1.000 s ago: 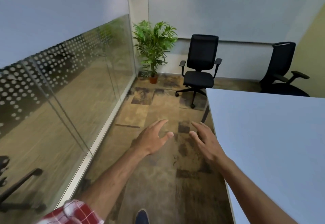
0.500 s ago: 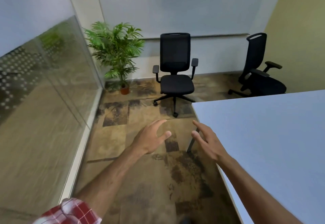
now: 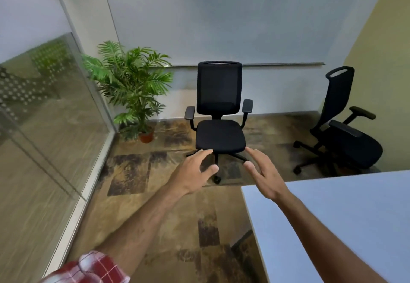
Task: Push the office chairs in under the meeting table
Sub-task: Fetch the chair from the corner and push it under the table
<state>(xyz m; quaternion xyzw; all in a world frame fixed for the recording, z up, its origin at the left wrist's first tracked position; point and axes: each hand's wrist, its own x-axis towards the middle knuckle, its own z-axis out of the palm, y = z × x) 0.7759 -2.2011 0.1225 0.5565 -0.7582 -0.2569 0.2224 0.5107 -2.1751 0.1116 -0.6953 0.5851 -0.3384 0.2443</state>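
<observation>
A black mesh-back office chair [image 3: 219,114] stands ahead by the far wall, facing me, away from the white meeting table [image 3: 332,220] at my lower right. A second black chair [image 3: 346,131] sits at the right, turned sideways near the table's far edge. My left hand [image 3: 195,175] and my right hand [image 3: 264,175] are stretched out in front of me with fingers apart, holding nothing. Both hands are short of the first chair and touch nothing.
A potted palm [image 3: 133,89] stands in the far left corner. A glass partition [image 3: 48,127] runs along the left side. Patterned carpet [image 3: 142,194] lies between the glass wall and the table. A yellow wall [image 3: 386,60] closes the right side.
The view has swung and moved forward: both chairs now appear closer and more central. My hands stay outstretched and open, now level with the first chair's seat in the image.
</observation>
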